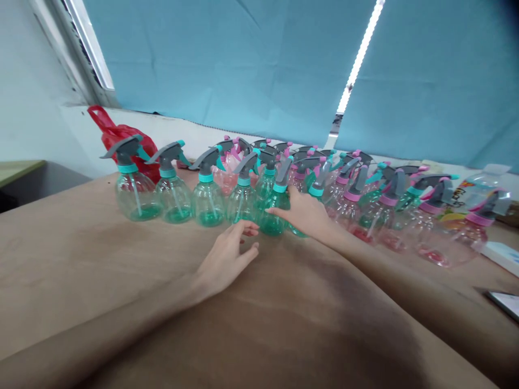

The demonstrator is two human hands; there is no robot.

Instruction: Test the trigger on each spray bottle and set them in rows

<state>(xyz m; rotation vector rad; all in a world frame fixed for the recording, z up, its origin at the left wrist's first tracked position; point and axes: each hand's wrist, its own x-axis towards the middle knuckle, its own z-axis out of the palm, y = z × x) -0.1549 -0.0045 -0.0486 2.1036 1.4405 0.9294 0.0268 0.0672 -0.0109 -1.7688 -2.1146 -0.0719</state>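
Observation:
Green-tinted spray bottles with grey and teal trigger heads stand in a row on the wooden table. My right hand (304,212) is at one green spray bottle (275,222), thumb across its front and fingers at its right side, partly hidden behind it. My left hand (227,256) is just in front of another green spray bottle (243,202), fingers half curled and thumb apart, holding nothing. Further left are three more spray bottles, among them the leftmost spray bottle (138,197). To the right, pink spray bottles (433,237) with pink collars continue the row.
More spray bottles are crowded behind the front row. A red plastic bag (130,135) lies at the back left. A large clear bottle with a label (478,183) stands at the back right, near a phone-like device (505,302) at the right edge. A blue curtain (243,65) hangs behind.

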